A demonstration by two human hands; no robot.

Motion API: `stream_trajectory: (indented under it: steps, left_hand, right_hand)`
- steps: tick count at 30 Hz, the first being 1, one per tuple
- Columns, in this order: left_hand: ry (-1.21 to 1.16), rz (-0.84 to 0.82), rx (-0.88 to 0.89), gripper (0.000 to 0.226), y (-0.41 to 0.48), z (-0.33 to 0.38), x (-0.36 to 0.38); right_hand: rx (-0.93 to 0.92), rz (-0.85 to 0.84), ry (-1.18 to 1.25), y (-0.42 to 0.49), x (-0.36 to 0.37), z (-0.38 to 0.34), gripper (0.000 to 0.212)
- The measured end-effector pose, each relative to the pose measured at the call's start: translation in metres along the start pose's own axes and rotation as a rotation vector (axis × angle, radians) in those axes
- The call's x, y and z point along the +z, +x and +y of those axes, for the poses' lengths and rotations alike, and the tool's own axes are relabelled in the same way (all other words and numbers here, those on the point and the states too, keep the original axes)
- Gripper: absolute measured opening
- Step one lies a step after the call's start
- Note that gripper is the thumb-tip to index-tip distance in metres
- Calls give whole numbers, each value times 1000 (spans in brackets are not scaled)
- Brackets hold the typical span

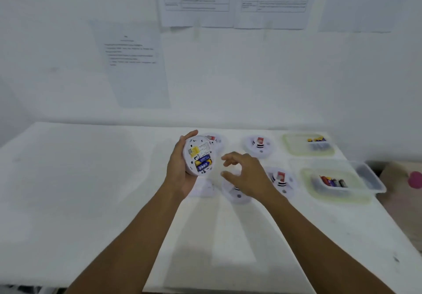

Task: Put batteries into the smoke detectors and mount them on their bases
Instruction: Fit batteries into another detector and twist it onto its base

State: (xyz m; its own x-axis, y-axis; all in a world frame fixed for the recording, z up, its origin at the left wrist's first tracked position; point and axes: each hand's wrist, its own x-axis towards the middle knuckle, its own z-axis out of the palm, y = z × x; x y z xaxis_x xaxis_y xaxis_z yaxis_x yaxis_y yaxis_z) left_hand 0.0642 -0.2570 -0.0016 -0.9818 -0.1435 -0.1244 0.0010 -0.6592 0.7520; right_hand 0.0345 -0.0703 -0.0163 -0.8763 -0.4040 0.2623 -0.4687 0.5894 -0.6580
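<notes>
White smoke detector [198, 151] held by fingers of left hand [179, 170], batteries [203, 162] inside, right hand [249, 176] fingers relaxed, empty

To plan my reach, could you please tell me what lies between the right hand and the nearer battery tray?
In the head view, a white disc with a red tab lies between the right hand and tray.

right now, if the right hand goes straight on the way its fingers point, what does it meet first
Probably the smoke detector held in the left hand, near its batteries. The right hand points left at it with only air between, though depth is unclear in this one view.
</notes>
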Motion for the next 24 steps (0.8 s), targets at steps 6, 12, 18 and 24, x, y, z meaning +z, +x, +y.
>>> stream_trajectory:
  steps: [6, 12, 18, 24]
  left_hand:
    - [-6, -12, -24, 35, -1, 32, -49]
    - [-24, -18, -39, 37, -1, 44, -65]
    - [-89, 23, -9, 36, 3, 46, -67]
    - [-116, 30, -11, 36, 11, 36, -46]
  right_hand:
    - [-68, -321, -484, 14, 51, -26, 57]
    - [-12, -435, -456, 20, 67, -42, 71]
    - [59, -198, -88, 13, 59, -42, 73]
    - [507, 95, 1057, 14, 15, -51, 23]
